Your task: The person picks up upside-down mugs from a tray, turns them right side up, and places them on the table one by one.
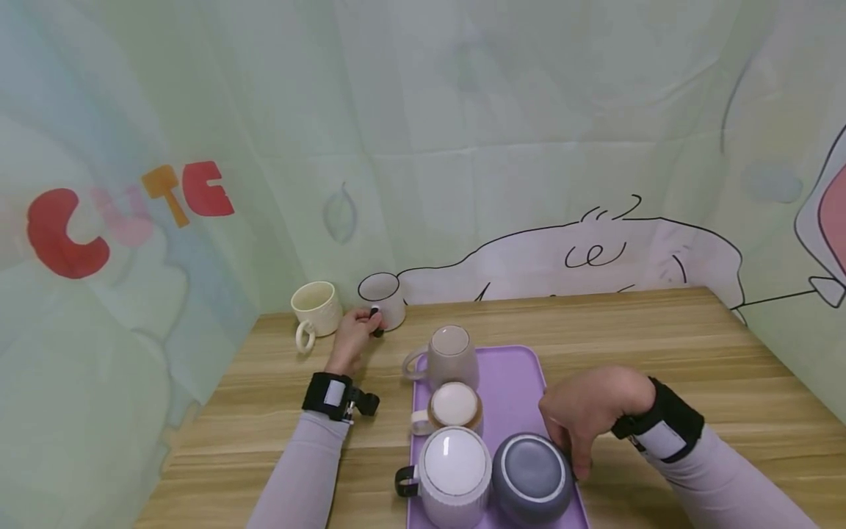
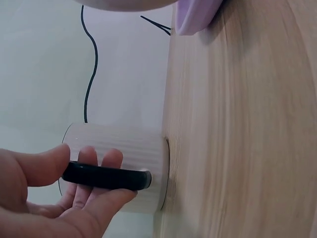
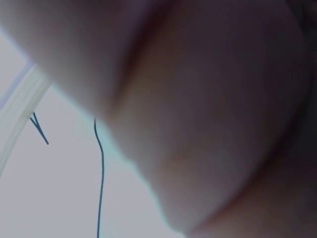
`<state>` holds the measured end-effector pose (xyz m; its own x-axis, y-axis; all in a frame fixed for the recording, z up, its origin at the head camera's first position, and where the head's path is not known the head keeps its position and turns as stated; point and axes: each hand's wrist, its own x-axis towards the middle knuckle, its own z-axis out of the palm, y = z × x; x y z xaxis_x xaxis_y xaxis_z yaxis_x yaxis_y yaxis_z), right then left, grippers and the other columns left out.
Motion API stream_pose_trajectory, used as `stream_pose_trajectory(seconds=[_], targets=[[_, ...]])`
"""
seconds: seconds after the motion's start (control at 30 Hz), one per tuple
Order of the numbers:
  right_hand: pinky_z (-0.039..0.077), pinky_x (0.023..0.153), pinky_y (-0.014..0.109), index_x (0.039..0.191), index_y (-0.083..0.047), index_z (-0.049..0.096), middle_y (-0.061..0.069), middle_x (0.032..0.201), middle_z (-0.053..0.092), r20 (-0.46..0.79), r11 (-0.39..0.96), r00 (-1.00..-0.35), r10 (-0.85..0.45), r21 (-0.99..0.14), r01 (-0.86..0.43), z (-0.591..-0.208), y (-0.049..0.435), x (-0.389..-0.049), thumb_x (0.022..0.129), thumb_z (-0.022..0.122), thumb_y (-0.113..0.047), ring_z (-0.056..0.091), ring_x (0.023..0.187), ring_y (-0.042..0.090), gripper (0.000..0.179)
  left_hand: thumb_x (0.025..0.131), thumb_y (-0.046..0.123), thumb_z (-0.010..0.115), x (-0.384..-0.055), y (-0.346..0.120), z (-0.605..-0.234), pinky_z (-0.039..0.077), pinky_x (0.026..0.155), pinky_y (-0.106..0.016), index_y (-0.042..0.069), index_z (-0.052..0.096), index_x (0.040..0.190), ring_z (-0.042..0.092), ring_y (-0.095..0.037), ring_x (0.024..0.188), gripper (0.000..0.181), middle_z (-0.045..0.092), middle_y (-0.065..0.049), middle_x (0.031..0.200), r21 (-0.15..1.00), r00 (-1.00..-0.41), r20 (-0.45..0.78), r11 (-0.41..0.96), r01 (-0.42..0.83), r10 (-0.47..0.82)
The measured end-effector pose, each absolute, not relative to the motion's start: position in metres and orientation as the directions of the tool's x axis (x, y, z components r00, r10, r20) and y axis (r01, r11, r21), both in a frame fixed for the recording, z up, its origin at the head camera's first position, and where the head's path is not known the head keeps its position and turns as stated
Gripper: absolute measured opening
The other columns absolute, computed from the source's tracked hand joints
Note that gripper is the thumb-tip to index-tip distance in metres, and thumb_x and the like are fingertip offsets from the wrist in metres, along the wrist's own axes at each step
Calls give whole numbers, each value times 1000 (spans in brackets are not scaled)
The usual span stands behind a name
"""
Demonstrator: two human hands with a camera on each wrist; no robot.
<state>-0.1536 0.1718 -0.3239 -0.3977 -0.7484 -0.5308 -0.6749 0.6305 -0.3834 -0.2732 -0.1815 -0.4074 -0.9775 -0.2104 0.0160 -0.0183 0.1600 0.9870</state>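
Note:
At the back left, my left hand [image 1: 355,334] holds a white ribbed mug [image 1: 391,308] by its black handle [image 2: 106,176], fingers through the loop and thumb at its upper end. The mug stands upright, base at the tabletop. A dark grey mug [image 1: 532,470] sits upside down at the near right of the purple tray [image 1: 509,382]. My right hand [image 1: 595,408] reaches down over the tray's right edge, its curled fingers and thumb gripping that mug's right side; the handle there is hidden. Blurred fingers [image 3: 198,119] fill most of the right wrist view.
Along the tray's left side stand three more upturned mugs: a beige one [image 1: 452,360], a cream and brown one [image 1: 454,405], and a white one [image 1: 454,466] with a black handle. An upright cream mug [image 1: 317,308] is left of my left hand. A printed curtain [image 1: 463,184] hangs behind the wooden table [image 1: 628,323].

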Motion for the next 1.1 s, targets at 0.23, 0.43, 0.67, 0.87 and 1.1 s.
stream_pose_trajectory(seconds=[0.23,0.43,0.67,0.87,1.1], targets=[[27,42,13,64,-18,76,-18,52,51,-528,632,-405,-747,-373,-679,-325,172,-154,60,87,-12,35,50,-2,13,98,15,56,-276,-184,-410,47,87,-43,-7,52,110,60,-25,91,26,65,-21,97,981,-982,24,194,-13,-187],[26,41,13,63,-20,76,-18,51,50,-517,627,-414,-750,-354,-694,-324,172,-153,61,86,-12,33,48,-3,13,99,14,54,-275,-188,-406,46,85,-43,-10,56,110,57,-34,98,26,63,-25,101,968,-989,22,250,-16,-149],[28,42,14,64,-20,75,-17,52,51,-490,622,-431,-758,-341,-705,-323,172,-153,61,85,-11,34,50,0,14,97,20,59,-271,-190,-402,47,83,-39,-11,55,115,56,-35,100,35,62,-24,105,935,-984,39,353,-26,-175],[30,43,14,62,-19,73,-17,52,49,-471,612,-439,-765,-323,-722,-323,172,-156,63,84,-11,35,50,0,14,99,21,54,-268,-190,-400,41,76,-32,-8,56,110,55,-34,99,31,62,-25,102,904,-978,56,427,-35,-200],[25,42,12,55,-15,63,-15,50,37,-432,573,-417,-800,-341,-745,-321,174,-158,62,79,-4,30,48,-1,21,99,23,53,-267,-188,-399,41,75,-32,-5,60,106,56,-34,97,30,64,-26,102,890,-978,63,455,-36,-201]])
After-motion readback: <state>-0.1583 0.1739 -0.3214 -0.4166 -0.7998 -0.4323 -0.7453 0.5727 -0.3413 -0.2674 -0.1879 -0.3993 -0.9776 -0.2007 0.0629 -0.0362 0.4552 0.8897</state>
